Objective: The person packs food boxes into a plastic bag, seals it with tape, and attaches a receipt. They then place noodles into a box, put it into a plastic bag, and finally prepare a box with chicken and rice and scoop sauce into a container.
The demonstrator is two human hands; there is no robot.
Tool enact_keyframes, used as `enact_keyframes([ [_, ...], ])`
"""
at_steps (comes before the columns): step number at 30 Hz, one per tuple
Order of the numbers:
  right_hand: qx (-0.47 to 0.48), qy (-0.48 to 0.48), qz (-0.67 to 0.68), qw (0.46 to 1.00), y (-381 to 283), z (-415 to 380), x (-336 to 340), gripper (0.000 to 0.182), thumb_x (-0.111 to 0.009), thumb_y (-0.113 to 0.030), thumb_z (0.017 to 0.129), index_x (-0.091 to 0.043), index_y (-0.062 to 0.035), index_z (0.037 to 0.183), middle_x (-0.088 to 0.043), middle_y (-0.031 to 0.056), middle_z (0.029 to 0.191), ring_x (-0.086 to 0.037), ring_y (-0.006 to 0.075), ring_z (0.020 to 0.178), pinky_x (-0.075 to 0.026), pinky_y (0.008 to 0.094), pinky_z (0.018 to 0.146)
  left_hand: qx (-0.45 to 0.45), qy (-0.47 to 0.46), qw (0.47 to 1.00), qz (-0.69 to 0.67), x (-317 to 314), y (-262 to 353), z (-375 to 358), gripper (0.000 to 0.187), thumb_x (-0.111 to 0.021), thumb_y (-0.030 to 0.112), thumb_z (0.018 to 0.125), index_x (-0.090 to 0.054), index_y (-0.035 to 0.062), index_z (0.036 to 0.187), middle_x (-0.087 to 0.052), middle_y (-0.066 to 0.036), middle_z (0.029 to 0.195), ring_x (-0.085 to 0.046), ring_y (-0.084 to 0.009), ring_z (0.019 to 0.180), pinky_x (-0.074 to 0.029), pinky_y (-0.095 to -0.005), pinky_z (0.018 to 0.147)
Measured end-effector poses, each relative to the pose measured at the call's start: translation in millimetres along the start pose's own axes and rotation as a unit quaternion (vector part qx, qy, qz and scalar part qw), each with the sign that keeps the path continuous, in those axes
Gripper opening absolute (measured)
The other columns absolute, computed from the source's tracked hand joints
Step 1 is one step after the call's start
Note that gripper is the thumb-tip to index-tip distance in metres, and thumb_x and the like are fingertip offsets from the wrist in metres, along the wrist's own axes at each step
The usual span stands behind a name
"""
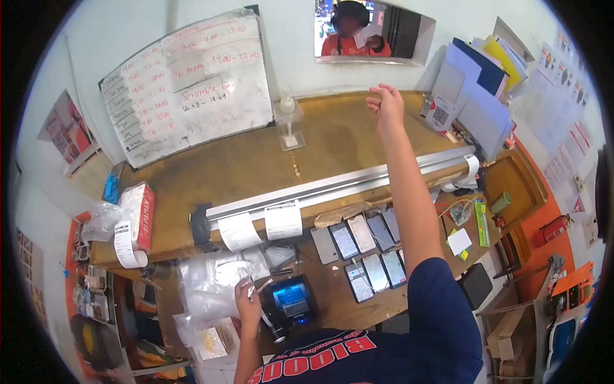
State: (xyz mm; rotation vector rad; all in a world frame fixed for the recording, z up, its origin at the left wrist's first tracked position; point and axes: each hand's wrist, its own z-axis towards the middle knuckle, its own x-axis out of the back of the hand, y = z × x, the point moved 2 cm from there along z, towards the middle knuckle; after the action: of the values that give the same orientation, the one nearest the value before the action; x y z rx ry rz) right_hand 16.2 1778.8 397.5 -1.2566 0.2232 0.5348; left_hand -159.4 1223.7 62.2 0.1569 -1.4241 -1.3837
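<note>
My right hand [386,105] is raised over the far part of the brown counter [224,160], below the wall opening. Its fingers look bent, and whether anything is in them is too small to tell. Low at the left, my left hand [248,301] grips a small whitish item [250,289], beside a dark device with a lit blue screen [291,299]. Several phones [376,272] lie in rows on the lower desk. Two paper slips [283,221] hang from the metal rail [332,187].
Behind the opening a person [355,35] holds a white paper. A pump bottle [288,115] stands on the counter, with folders [470,89] at right. Plastic bags [208,281] lie left of the device; a red and white pack [142,214] sits at the counter's left end.
</note>
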Motion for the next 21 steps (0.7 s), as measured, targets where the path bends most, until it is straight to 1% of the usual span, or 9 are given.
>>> enact_keyframes([
  [5,0.034,0.071,-0.068,0.995,4,73,-18,0.043,-0.066,-0.017,0.092,-0.046,0.0009,0.126,-0.063,0.0156,0.106,-0.065,0.0193,0.072,-0.052,0.0291,0.057,0.028,0.005,0.999,-0.030,15,29,-17,0.021,-0.063,0.003,0.087,-0.068,0.0001,0.107,-0.058,-0.020,0.128,-0.055,-0.0370,0.122,-0.042,-0.0419,0.106],
  [7,0.060,0.094,-0.155,0.982,-7,86,-27,0.062,-0.074,-0.035,0.086,-0.045,0.0001,0.129,-0.063,0.0214,0.114,-0.069,0.0270,0.083,-0.056,0.0369,0.069,0.026,0.012,0.999,-0.024,19,35,-24,0.021,-0.063,0.003,0.087,-0.068,0.0006,0.107,-0.058,-0.019,0.128,-0.055,-0.0365,0.122,-0.042,-0.0417,0.105],
  [8,0.065,0.091,-0.150,0.982,-10,99,-30,0.062,-0.074,-0.035,0.086,-0.045,0.0001,0.129,-0.063,0.0214,0.114,-0.069,0.0270,0.083,-0.056,0.0369,0.069,0.028,0.014,0.999,-0.016,20,36,-27,0.020,-0.063,0.003,0.087,-0.068,0.0010,0.107,-0.058,-0.019,0.128,-0.055,-0.0361,0.121,-0.043,-0.0414,0.105],
  [11,0.040,0.273,-0.310,0.910,-25,116,-34,0.088,-0.079,-0.058,0.072,-0.049,-0.0021,0.133,-0.060,0.0292,0.128,-0.064,0.0390,0.114,-0.050,0.0472,0.098,0.036,0.021,0.999,-0.020,17,27,-34,0.022,-0.064,0.000,0.085,-0.069,0.0018,0.106,-0.058,-0.019,0.127,-0.056,-0.0346,0.121,-0.045,-0.0404,0.103],
  [12,0.041,0.273,-0.308,0.910,-32,113,-34,0.088,-0.079,-0.058,0.072,-0.049,-0.0021,0.133,-0.060,0.0292,0.128,-0.064,0.0390,0.114,-0.050,0.0472,0.098,0.040,0.017,0.999,-0.026,16,24,-35,0.023,-0.064,-0.001,0.084,-0.069,0.0019,0.106,-0.058,-0.018,0.127,-0.056,-0.0343,0.121,-0.046,-0.0402,0.103],
  [17,0.021,0.344,-0.370,0.863,-49,91,-22,0.041,-0.073,-0.038,0.081,-0.074,-0.0058,0.106,-0.073,0.0175,0.109,-0.070,0.0366,0.102,-0.054,0.0450,0.088,-0.005,0.026,0.999,-0.030,16,34,-27,0.025,-0.063,-0.003,0.084,-0.069,0.0019,0.107,-0.059,-0.018,0.127,-0.056,-0.0343,0.119,-0.047,-0.0389,0.100],
  [18,0.021,0.343,-0.370,0.863,-49,84,-15,0.041,-0.073,-0.038,0.081,-0.074,-0.0058,0.106,-0.073,0.0175,0.109,-0.070,0.0366,0.102,-0.054,0.0450,0.088,-0.010,0.034,0.999,-0.022,16,42,-23,0.025,-0.062,-0.003,0.084,-0.069,0.0018,0.107,-0.059,-0.018,0.127,-0.057,-0.0339,0.119,-0.047,-0.0385,0.100],
  [20,0.111,0.341,-0.364,0.860,-53,64,0,0.028,-0.069,-0.031,0.084,-0.078,-0.0083,0.098,-0.075,0.0163,0.099,-0.071,0.0357,0.095,-0.055,0.0444,0.083,-0.012,0.040,0.999,-0.018,19,58,-17,0.024,-0.061,-0.003,0.085,-0.069,0.0017,0.107,-0.059,-0.018,0.126,-0.057,-0.0335,0.118,-0.047,-0.0382,0.099],
  [21,0.143,0.330,-0.362,0.860,-55,53,8,0.027,-0.071,-0.028,0.085,-0.078,-0.0056,0.098,-0.076,0.0156,0.097,-0.073,0.0291,0.090,-0.055,0.0417,0.079,-0.008,0.023,0.999,-0.044,20,67,-12,0.024,-0.061,-0.003,0.085,-0.069,0.0015,0.108,-0.060,-0.017,0.127,-0.057,-0.0329,0.119,-0.047,-0.0383,0.099],
])
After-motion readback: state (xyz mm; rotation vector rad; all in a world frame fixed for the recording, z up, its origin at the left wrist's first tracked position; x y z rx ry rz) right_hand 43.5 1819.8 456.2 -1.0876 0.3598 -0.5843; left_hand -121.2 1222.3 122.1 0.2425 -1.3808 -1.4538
